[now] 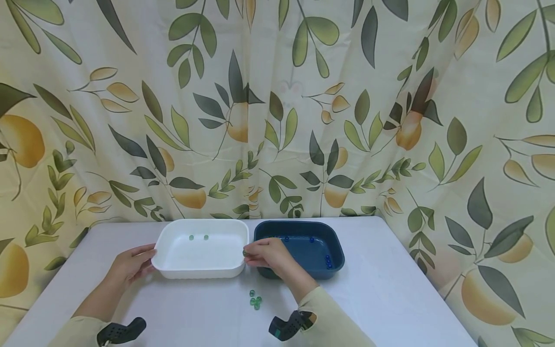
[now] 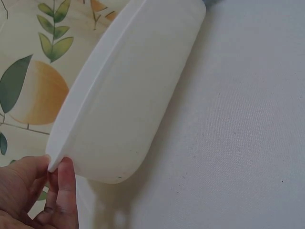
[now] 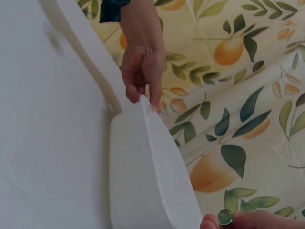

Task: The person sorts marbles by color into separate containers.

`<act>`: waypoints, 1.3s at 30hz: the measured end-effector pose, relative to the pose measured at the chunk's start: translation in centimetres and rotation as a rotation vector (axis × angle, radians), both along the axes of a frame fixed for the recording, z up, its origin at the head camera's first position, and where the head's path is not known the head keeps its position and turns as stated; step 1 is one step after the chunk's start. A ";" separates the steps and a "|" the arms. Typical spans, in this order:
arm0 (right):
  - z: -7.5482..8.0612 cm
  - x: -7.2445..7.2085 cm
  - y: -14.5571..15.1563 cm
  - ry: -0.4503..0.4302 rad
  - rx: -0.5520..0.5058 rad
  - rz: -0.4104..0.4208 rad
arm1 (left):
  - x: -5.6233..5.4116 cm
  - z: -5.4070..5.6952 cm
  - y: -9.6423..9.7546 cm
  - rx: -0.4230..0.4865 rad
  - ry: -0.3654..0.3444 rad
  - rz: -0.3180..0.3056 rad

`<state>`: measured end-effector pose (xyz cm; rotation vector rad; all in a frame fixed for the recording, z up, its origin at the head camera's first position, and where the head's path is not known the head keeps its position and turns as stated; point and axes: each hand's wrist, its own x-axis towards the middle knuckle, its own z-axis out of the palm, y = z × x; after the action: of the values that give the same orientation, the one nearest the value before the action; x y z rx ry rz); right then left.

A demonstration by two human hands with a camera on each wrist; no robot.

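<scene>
Leaf-print curtain (image 1: 277, 164) behind. Left hand (image 1: 132, 264) pinches white tray (image 1: 199, 262) at nine o'clock; right hand (image 1: 270, 254) pinches green marble (image 3: 225, 217) by the tray's three o'clock rim. Probably best: steady tray, release low.

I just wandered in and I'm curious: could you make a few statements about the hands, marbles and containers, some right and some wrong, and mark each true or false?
1. The left hand pinches the rim of the white container. True.
2. The right hand holds a green marble. True.
3. The white container has no marbles in it. False: two green marbles lie inside.
4. The white container stands to the left of the dark blue container. True.
5. The marbles seen in the dark blue container are green. False: they are blue marbles.
6. No marbles lie outside the containers on the table. False: a small cluster of green marbles lies on the white tabletop.
</scene>
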<state>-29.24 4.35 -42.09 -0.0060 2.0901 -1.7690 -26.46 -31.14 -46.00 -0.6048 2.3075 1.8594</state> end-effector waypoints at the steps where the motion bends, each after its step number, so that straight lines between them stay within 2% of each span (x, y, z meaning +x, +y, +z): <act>1: 0.0 -0.2 -0.1 -0.004 -0.001 -0.005 | 0.0 0.0 0.0 0.000 -0.001 0.001; 7: 0.3 -1.6 -1.2 -0.022 -0.012 -0.051 | 0.0 0.0 0.1 -0.010 -0.006 -0.002; 16: -0.3 -3.4 -2.5 0.008 0.025 -0.092 | -0.1 0.0 0.2 -0.034 -0.020 -0.006; 25: -0.5 -5.1 -2.8 -0.088 0.000 -0.174 | -0.3 0.2 0.2 -0.045 -0.026 -0.015; 39: -0.4 -5.4 -3.4 -0.138 0.012 -0.227 | -0.1 0.1 0.2 -0.020 -0.027 -0.001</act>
<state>-34.68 0.93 -42.45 0.3599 2.0694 -1.8259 -26.58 -30.95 -45.86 -0.6267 2.3125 1.8182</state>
